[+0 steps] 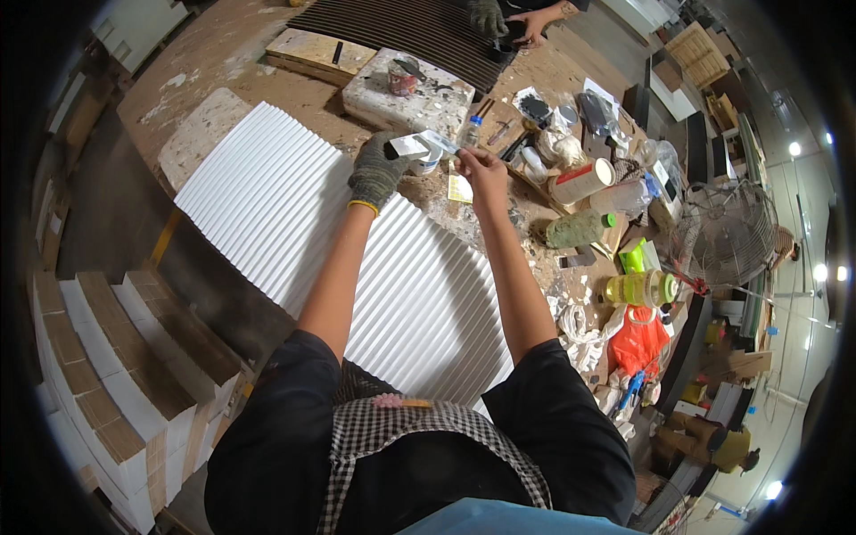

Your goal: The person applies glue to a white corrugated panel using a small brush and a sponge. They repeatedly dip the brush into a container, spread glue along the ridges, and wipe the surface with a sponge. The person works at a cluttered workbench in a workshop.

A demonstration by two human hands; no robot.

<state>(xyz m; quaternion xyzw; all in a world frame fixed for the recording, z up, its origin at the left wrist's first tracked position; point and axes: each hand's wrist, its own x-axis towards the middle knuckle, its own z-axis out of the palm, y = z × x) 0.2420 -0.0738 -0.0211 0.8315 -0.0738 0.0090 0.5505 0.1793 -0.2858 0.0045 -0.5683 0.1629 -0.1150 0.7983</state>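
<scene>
My left hand (374, 169), in a dark grey knit glove with a yellow cuff, is closed on a flat white piece with a dark end (408, 145). My bare right hand (483, 171) pinches a thin flat scraper (442, 143), whose pale blade reaches toward that piece. I cannot tell whether the two touch. Just below them is a small white tub (428, 164), partly hidden. Under my forearms a white ribbed panel (267, 187) lies aslant on the worktable (147, 111).
A stained white block (370, 98) bears a red cup (403, 82). Bottles, a large paper cup (584, 181), rags and a red bag (638, 343) crowd the right side, beside a fan (727, 234). Across the table another person's hands (530, 25) work near a dark ribbed panel (392, 27).
</scene>
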